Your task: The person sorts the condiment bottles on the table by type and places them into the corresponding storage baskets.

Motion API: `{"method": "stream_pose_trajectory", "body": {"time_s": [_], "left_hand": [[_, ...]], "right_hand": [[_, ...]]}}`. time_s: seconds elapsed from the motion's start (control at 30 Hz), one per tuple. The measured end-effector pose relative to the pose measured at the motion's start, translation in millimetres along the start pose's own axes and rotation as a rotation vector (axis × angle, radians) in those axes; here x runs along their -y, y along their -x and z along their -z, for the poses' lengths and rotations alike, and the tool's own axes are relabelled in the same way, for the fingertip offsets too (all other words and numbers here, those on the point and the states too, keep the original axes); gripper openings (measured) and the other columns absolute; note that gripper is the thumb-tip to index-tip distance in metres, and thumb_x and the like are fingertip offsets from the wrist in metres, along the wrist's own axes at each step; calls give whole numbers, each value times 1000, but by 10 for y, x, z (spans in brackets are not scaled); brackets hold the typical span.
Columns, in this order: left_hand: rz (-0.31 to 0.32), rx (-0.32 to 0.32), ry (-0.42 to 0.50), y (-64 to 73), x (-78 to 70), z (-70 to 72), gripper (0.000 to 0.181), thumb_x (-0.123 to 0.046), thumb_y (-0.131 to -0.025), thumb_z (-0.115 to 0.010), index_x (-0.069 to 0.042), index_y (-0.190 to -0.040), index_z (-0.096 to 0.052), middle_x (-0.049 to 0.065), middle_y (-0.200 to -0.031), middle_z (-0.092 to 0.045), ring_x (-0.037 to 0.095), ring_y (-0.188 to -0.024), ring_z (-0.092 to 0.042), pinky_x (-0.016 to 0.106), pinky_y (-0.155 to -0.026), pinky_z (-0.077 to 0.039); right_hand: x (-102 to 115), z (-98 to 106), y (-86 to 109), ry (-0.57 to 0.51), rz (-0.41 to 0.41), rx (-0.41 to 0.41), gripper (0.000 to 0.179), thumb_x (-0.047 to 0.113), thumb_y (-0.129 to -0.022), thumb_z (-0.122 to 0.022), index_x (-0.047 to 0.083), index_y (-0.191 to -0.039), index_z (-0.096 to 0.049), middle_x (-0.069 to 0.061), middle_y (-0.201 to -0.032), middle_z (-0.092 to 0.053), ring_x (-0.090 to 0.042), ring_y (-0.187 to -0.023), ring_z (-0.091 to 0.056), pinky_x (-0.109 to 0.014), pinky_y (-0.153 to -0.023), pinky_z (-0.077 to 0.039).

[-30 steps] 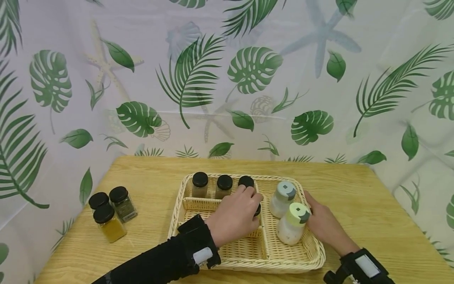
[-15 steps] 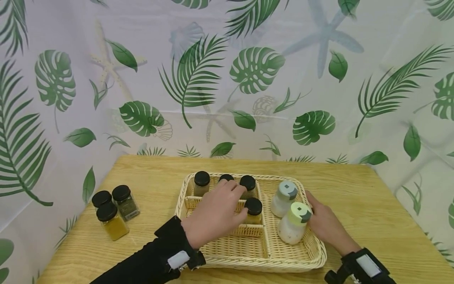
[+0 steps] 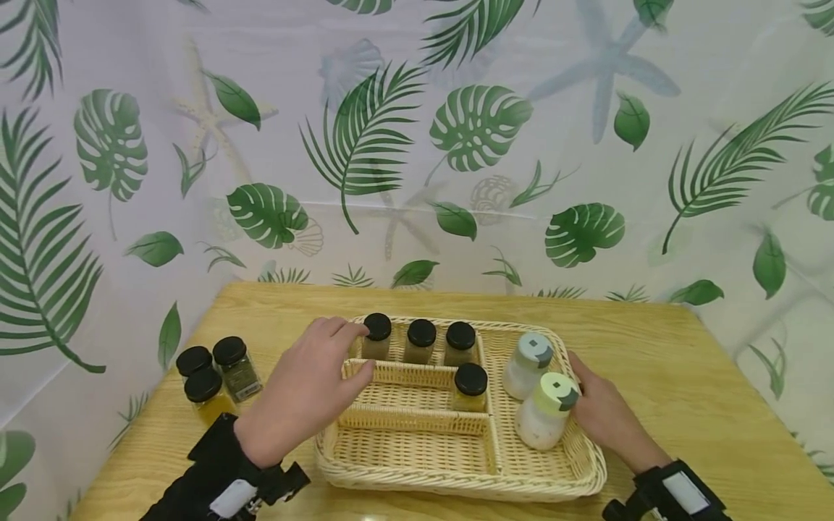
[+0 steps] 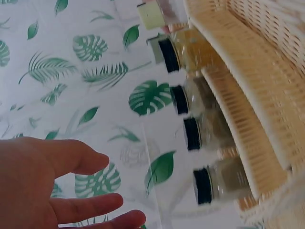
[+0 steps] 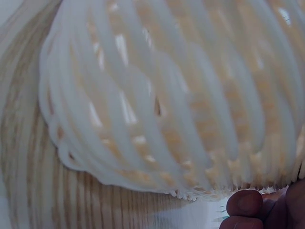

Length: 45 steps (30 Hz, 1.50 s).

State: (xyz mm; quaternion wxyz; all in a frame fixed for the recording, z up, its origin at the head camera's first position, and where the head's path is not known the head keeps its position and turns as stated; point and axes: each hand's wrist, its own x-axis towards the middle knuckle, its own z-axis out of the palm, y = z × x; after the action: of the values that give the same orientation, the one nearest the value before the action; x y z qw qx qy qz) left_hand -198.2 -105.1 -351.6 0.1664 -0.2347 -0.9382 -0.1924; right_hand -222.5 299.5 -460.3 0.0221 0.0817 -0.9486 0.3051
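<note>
My left hand [image 3: 306, 383] hovers by the basket's left end with spread fingers and nothing in them; its fingertips are near a spice jar [image 3: 376, 346]. In the left wrist view its thumb and fingers [image 4: 90, 202] are apart from the jars. My right hand [image 3: 609, 412] grips the right rim of the wicker basket [image 3: 417, 481]; part of its fingers [image 5: 244, 204] shows beside the weave in the right wrist view. Two more black-lidded jars, one in the middle [image 3: 420, 344] and one at right [image 3: 460, 346], share the back compartment. A yellow-filled jar [image 3: 470, 391] stands in the middle compartment.
Two white shakers, one blue-lidded [image 3: 526, 365] and one green-lidded [image 3: 546, 412], stand in the basket's right compartment. Left of the basket, three black-lidded jars [image 3: 239, 373] cluster on the wooden table [image 3: 677, 376]. A leaf-printed cloth [image 3: 482, 239] hangs behind.
My left hand has let go of the right-hand back jar and moved left across the basket, uncovering the jars. The right hand stays at the rim.
</note>
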Motion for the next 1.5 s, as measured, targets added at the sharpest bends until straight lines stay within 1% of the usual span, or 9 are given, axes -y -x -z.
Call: {"method": "stream_pose_trajectory", "body": {"time_s": [0.17,0.3,0.47,0.63,0.83,1.0,1.1,1.33,1.5], "left_hand": [[58,-36,-38,183,179,112,35,-30,-85,-65,-7,-112,-66,9,-107,-62,24,-99,-52,44,-73,-52],[93,-45,-89,355,311,130,35,-31,-84,-67,-8,-110,-66,9,-105,-63,25,-96,-53,45,-73,-50],[142,-89,-159,540,510,150,35,-29,-82,-70,-6,-108,-67,11,-107,-60,28,-97,-50,48,-74,-46],[197,-109,-209,672,691,155,35,-24,-80,-71,-3,-107,-66,17,-111,-54,34,-96,-46,51,-69,-41],[259,-136,-285,829,894,150,43,-21,-75,-75,3,-109,-64,26,-110,-51,41,-96,-44,57,-74,-40],[320,-128,-284,886,1015,131,47,-19,-72,-78,8,-107,-64,29,-105,-51,41,-92,-44,55,-74,-42],[356,-114,-269,906,1052,121,45,-16,-73,-76,8,-108,-63,30,-106,-50,42,-94,-43,56,-75,-42],[349,-125,-257,914,1123,101,41,-6,-74,-70,12,-110,-61,29,-107,-49,42,-94,-42,55,-74,-43],[374,-116,-249,915,1153,92,42,-8,-74,-73,13,-108,-62,27,-104,-47,40,-91,-40,51,-69,-42]], "right_hand": [[-7,4,-6,6,-3,11,59,17,-100,-39,-1,-151,-15,-36,-136,-39,-46,-120,-36,-65,-93,-35],[-15,-6,-9,13,-10,25,59,15,-99,-38,-3,-150,-15,-36,-137,-37,-46,-121,-35,-65,-94,-34],[8,-18,-29,25,-9,37,58,17,-101,-35,-4,-150,-13,-38,-133,-39,-48,-119,-36,-65,-93,-34],[11,-6,-20,26,-8,36,58,22,-102,-35,-2,-151,-14,-38,-129,-44,-48,-117,-38,-66,-90,-36],[15,-15,-24,19,-8,49,59,14,-99,-37,-5,-149,-13,-39,-131,-41,-48,-118,-37,-66,-92,-35],[8,-24,-29,15,-15,42,59,16,-100,-37,-4,-150,-13,-39,-130,-43,-48,-118,-38,-66,-91,-36],[11,-19,-33,22,-17,45,60,12,-98,-37,-5,-150,-13,-39,-133,-39,-48,-119,-36,-66,-93,-34],[12,-10,-39,15,-23,42,59,12,-98,-38,-5,-150,-13,-39,-130,-42,-48,-119,-36,-66,-92,-35],[10,-9,-40,11,-33,58,62,7,-95,-39,-4,-150,-13,-38,-137,-35,-48,-121,-33,-66,-94,-32]]}}
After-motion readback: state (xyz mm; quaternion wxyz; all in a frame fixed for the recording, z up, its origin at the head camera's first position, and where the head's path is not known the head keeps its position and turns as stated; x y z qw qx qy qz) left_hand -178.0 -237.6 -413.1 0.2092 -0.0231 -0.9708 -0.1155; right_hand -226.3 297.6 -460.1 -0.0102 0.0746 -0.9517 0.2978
